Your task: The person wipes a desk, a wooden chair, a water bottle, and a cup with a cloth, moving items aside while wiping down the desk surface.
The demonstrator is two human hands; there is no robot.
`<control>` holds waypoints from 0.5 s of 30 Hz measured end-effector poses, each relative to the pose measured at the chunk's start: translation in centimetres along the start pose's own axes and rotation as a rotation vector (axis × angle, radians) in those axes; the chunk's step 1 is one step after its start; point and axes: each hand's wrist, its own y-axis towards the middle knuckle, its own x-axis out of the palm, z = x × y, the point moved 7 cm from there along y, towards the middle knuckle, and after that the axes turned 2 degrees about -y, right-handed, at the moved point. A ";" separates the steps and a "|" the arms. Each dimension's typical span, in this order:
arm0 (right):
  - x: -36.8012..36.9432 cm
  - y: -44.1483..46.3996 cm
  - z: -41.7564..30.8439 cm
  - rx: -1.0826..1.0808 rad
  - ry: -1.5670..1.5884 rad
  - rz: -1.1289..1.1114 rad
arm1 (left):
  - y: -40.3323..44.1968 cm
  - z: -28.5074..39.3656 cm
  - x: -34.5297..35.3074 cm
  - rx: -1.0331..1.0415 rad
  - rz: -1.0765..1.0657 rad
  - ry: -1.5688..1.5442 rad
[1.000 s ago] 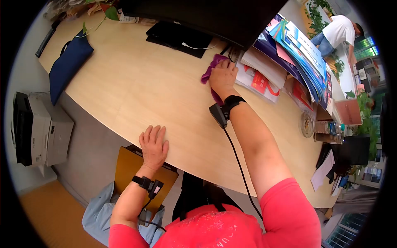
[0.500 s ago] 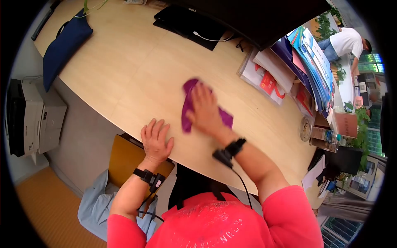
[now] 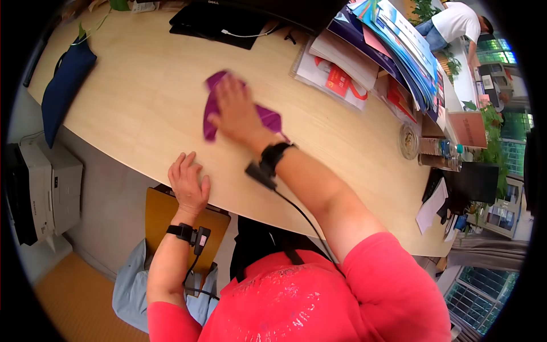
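My right hand (image 3: 236, 111) lies flat on a purple cloth (image 3: 211, 114), pressing it against the light wooden desk (image 3: 342, 154). Its fingers are stretched out and slightly blurred, and the cloth shows on both sides of the palm. At the desk's front edge rests my left hand (image 3: 189, 185), fingers extended and holding nothing. A black strap with a small wired device circles each wrist.
Behind the cloth stand a monitor (image 3: 285, 10) and a white cable (image 3: 245, 33). Stacked folders (image 3: 393, 54), a round glass dish (image 3: 408, 139) and a bottle (image 3: 440, 146) are rightward. A navy bag (image 3: 69, 85) lies left. Another person (image 3: 457, 21) bends at the far right.
My right hand and the purple cloth have moved slightly farther from my body across the desk. The whole view has shifted; my left hand stays at the desk edge.
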 end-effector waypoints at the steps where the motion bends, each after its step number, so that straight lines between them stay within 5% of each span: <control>1: -0.3 -2.0 -2.4 -0.085 0.007 -0.028 | -0.1 0.0 0.0 -0.002 0.003 -0.018; 8: -2.9 -13.4 -2.9 -0.256 0.536 -0.019 | 1.6 1.6 -1.4 -0.168 0.200 -0.039; 11: -8.5 -17.7 4.4 0.008 0.469 0.388 | 3.6 7.1 0.2 -0.029 0.013 -0.068; 15: -12.1 -29.1 16.0 0.442 -0.079 0.435 | 2.0 9.5 6.9 -0.203 -0.139 0.208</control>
